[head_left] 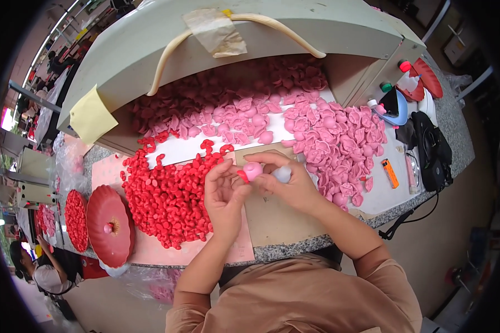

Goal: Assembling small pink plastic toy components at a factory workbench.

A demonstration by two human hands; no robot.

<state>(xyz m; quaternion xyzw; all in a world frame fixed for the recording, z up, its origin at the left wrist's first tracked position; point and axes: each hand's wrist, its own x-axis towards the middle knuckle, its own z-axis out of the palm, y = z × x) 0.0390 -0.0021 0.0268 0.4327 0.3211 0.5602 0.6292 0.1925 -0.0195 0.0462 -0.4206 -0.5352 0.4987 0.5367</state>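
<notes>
In front of my body, above the brown board (286,227), both hands meet at a small rounded pink plastic piece (253,170). My left hand (223,191) is closed, pinching a small red curved piece (243,176) against the pink piece's left side. My right hand (297,191) has thumb and fingers on the pink piece. It also keeps a small translucent whitish bottle (283,174) tucked in its fingers. The bottle's tip is hard to make out. To the left lies a heap of red curved pieces (172,202); pink shell-like pieces (339,139) are piled to the right.
A grey hood (294,28) arches over more pink pieces. Red scalloped dish (103,216) stands at left, beside another heap of red pieces (76,222). At right are an orange lighter (390,173), a black bag (430,152) and a blue dish (397,114). A person (47,272) sits far left.
</notes>
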